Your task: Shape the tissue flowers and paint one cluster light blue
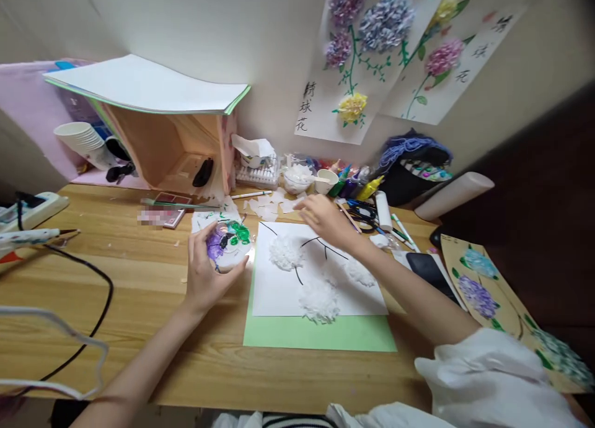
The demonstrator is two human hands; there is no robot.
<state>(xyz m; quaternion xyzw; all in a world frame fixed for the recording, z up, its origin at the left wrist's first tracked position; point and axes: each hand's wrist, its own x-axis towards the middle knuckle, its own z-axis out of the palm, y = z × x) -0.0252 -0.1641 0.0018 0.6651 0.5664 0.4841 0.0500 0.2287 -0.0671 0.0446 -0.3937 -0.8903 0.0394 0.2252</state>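
Left hand (204, 268) curves its fingers and thumb around a round, clear paint palette (226, 262) with purple, green and black paint, clamped on its sides just left of the white rectangular paper sheet (272, 299). Reaching over that sheet, the right hand (321, 217) hangs at its far edge with bent fingers, near torn white paper scraps (267, 208); whether its fingertips meet or pinch anything, I cannot tell.

Nearest the body, a light green paper sheet (320, 336) lies under the white sheet on the pale wooden table (209, 373), showing along the near side. One fluffy white paper blossom (318, 303) overlaps the white sheet's near edge; another (285, 253) sits toward its far left and a third (361, 273) toward its right. Thin black painted lines (299, 275) run between and beyond them.

Right of the white sheet is a dark phone (427, 272). Beyond its far edge, past the scraps, stand a white paper cup (326, 181) and a yellow paint bottle (370, 188). Farther back, flower pictures (353, 75) hang on the wall.
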